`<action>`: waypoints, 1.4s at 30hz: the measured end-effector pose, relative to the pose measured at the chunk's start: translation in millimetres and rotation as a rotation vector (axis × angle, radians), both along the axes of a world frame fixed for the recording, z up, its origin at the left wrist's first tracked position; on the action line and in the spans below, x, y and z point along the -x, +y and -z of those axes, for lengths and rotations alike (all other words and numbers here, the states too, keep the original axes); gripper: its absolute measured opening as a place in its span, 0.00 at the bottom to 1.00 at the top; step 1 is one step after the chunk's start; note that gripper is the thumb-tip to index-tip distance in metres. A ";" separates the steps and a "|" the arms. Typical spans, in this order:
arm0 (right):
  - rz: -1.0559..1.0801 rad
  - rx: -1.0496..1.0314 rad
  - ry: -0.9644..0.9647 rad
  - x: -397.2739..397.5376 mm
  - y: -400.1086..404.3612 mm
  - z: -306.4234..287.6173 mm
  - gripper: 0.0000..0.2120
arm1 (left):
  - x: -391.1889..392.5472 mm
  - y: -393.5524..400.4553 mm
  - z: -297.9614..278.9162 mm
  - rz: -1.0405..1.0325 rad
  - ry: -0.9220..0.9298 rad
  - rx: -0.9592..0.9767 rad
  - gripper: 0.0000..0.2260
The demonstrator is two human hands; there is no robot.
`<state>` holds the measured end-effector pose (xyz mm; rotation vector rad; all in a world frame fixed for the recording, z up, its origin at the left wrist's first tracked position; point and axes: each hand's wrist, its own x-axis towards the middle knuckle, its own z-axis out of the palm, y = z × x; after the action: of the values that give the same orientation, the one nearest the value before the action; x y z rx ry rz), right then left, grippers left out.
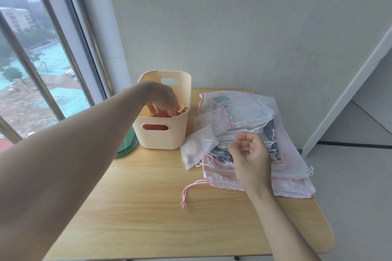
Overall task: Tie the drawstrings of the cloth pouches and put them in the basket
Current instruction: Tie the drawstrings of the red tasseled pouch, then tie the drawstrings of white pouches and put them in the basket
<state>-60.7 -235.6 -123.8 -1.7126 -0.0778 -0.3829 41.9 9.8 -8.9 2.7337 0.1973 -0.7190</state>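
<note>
- Pouches (250,133), a mixed heap of white, pink and patterned cloth with loose white drawstrings, lie piled on the right half of the wooden table (148,207), just beside the basket
- Your left hand (163,99) reaches down into the cream plastic basket (165,131), fingers pointing downward onto a red pouch (161,115) inside; whether they pinch it or only touch it cannot be told, since the hand is blurred
- Red cloth shows through the basket's near handle slot, and a thin reddish cord pokes up near the right wall, beside your fingertips
- Your right hand (250,154) hovers over the near side of the pile, palm turned up, fingers loosely curled with a gap between thumb and forefinger; it appears to hold nothing
- One small white pouch (197,150) sits at the left edge of the heap, close to the basket's near right corner
- A pink drawstring (188,192) trails from the bottom pink pouch across bare table toward you
- A pale green label (220,99) rests on the far side of the pile
- A dark green object (127,146) lies flat under your left forearm, touching the basket's left side
- Behind the table stands a white wall (233,27); a large window (31,70) fills the left
</note>
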 end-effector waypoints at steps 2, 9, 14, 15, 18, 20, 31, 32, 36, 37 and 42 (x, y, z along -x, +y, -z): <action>0.016 0.007 -0.006 -0.8 -0.1 -0.4 0.12 | -4.9 3.0 -0.6 -0.001 -0.221 -0.077 0.13; 0.011 0.209 -0.009 -3.8 2.7 0.5 0.07 | 52.9 -63.4 2.3 0.063 -1.104 0.344 0.11; 0.002 0.214 0.023 1.9 2.8 0.9 0.05 | 89.6 -103.3 55.2 0.218 -0.708 0.210 0.18; 0.000 0.208 0.028 3.2 2.2 1.0 0.05 | 93.5 -104.8 68.1 0.207 -0.609 0.153 0.21; 0.009 0.204 0.014 5.3 1.3 2.4 0.06 | 99.7 -105.6 93.3 0.147 -0.536 0.095 0.22; 0.006 0.193 0.004 8.1 1.3 1.7 0.06 | 105.0 -105.4 96.9 0.068 -0.631 0.154 0.21; -0.050 0.156 -0.029 19.5 1.5 -3.8 0.07 | 146.9 -73.9 99.8 -0.087 -0.910 0.422 0.09; -0.058 0.166 -0.030 20.7 -0.1 -3.2 0.07 | 150.5 -70.5 99.1 -0.084 -0.918 0.441 0.08; -0.203 0.157 0.039 27.1 -9.5 0.5 0.20 | 168.9 -63.1 90.1 -0.039 -0.934 0.569 0.04; -0.274 0.123 0.084 29.3 -11.1 1.3 0.23 | 173.2 -60.1 88.5 -0.042 -0.933 0.606 0.05; -0.512 -0.002 0.184 32.1 -11.3 3.5 0.20 | 185.3 -47.9 85.1 -0.087 -0.818 0.771 0.10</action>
<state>-92.9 -246.9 -127.3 -1.6484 -0.3725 0.1536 -143.4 -38.2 -94.0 2.0277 -0.1284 0.3333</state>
